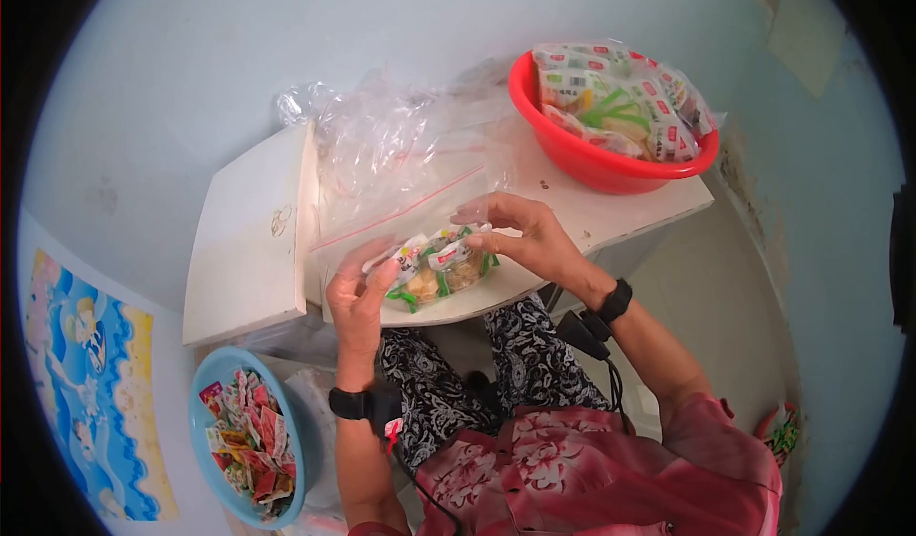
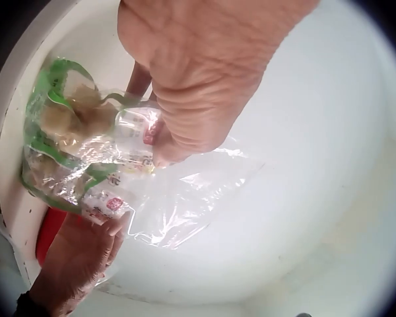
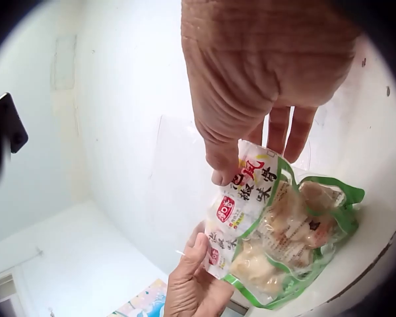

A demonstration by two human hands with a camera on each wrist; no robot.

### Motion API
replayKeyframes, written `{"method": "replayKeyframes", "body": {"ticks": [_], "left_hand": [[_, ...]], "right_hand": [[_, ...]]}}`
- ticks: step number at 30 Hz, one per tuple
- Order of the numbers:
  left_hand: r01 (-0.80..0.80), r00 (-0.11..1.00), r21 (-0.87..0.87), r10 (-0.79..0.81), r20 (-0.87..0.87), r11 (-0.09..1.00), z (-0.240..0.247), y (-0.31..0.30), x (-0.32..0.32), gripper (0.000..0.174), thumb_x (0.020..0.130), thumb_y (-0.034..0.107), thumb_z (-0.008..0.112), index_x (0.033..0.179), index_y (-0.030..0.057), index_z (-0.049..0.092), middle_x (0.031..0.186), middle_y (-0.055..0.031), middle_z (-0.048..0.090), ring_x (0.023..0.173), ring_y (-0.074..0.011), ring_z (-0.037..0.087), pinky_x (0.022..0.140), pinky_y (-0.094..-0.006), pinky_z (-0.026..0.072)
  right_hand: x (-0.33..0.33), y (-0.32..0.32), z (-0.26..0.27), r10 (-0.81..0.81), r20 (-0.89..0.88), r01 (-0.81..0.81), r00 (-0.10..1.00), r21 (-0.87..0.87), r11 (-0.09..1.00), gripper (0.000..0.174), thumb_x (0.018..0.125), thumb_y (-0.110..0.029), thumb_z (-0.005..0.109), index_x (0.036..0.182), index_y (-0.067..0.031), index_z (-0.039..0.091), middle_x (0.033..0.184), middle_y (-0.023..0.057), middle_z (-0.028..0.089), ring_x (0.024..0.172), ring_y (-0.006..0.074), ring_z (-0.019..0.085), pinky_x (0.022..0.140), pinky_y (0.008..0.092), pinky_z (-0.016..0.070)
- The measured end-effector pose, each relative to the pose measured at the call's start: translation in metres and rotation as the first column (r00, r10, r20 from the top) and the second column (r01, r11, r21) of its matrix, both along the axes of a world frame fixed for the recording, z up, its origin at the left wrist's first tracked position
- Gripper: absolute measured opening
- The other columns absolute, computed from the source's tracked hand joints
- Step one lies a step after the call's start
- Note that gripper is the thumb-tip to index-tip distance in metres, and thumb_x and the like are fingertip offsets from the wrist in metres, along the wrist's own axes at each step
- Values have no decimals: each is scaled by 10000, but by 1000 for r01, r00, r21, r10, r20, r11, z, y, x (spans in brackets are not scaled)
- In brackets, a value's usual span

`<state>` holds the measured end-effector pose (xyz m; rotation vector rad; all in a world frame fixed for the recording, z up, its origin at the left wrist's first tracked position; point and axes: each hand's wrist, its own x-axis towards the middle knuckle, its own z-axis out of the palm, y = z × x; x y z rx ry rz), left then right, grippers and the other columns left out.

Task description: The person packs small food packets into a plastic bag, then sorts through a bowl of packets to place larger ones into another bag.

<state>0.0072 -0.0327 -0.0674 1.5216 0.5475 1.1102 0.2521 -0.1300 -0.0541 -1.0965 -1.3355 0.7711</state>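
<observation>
Both hands hold a clear zip bag [image 1: 391,216] with a red seal line over the table's front edge. Two green-and-white snack packets [image 3: 287,221], with pale food pieces showing through their windows, lie side by side at the bag's lower part. My left hand [image 1: 355,302] grips the left packet's printed top through the plastic, thumb in front. On the other side my right hand [image 1: 530,236] pinches the right packet's top between thumb and fingers. The left wrist view shows the bag's clear film [image 2: 185,198] spreading beyond the packets.
A red basin [image 1: 611,178] full of larger packed bags stands at the table's back right. Loose clear bags [image 1: 382,131] are heaped at the back. A blue basin [image 1: 301,441] of small colourful sachets stands low at left. The white table [image 1: 620,216] has a raised panel [image 1: 243,240].
</observation>
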Motion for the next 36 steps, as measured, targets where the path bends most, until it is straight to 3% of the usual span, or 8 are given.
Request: {"method": "replayKeyframes", "body": {"ticks": [6,9,17,21,24,29,32,36], "left_hand": [[-29,998,56,32,-54,998,2,9,-7,196,999,83,661,1167,-8,705,1122,-147,759,1036,-182,702,972,-313,527],[-25,1000,31,25,-12,999,9,2,-4,203,1007,94,658,1172,-14,704,1110,-151,760,1052,-190,707,972,-318,533],[-148,986,-47,151,76,988,11,-11,-2,330,1026,100,626,1321,-44,588,1265,-156,681,1161,-204,651,1040,-342,490],[-576,816,214,540,207,789,3,-26,-7,302,976,59,672,1255,-29,598,1241,-155,643,1155,-248,620,1022,-383,480],[-516,794,616,603,83,595,10,-46,-19,330,961,42,680,1272,-24,592,1199,-151,655,1076,-219,605,957,-373,488],[-477,711,842,674,201,252,54,-61,-29,344,882,-28,716,1216,-10,639,1191,-146,670,1052,-287,596,900,-388,479],[-217,706,959,708,24,184,94,-59,-27,405,861,-21,743,1255,0,653,1209,-136,680,1084,-310,595,927,-409,481],[-131,665,970,744,-67,205,99,-45,-16,359,814,-20,775,1162,45,716,1184,-78,695,1070,-295,589,945,-426,470]], "right_hand": [[2,10,2,-11,122,10,992,4,1000,194,927,-150,773,1088,-43,755,1030,13,747,965,103,629,916,320,503],[-1,14,-1,-38,59,36,998,38,999,127,927,-139,767,992,-31,751,935,-5,733,896,86,603,870,295,494],[-7,8,0,-53,-38,51,998,-39,998,206,1007,-222,687,1015,-21,734,937,-5,714,921,88,615,869,288,509],[-11,4,-3,-79,-112,72,991,-66,995,272,1034,-269,648,1078,-16,740,1013,24,723,962,91,620,893,291,509],[-16,-1,0,-69,-119,66,991,-29,997,279,1041,-258,634,1148,-20,732,1088,42,724,1033,104,626,935,301,504],[-22,-5,-10,-58,-186,65,981,30,997,277,1039,-234,629,1212,-36,714,1166,35,717,1117,127,627,1004,325,484],[-26,-8,-9,-61,-186,64,981,13,998,273,1032,-221,634,1220,-40,714,1194,37,712,1129,134,628,1022,331,476],[-24,-9,-15,-45,-151,48,988,13,999,266,1024,-209,641,1217,-42,717,1207,49,710,1130,140,629,1035,336,471]]}}
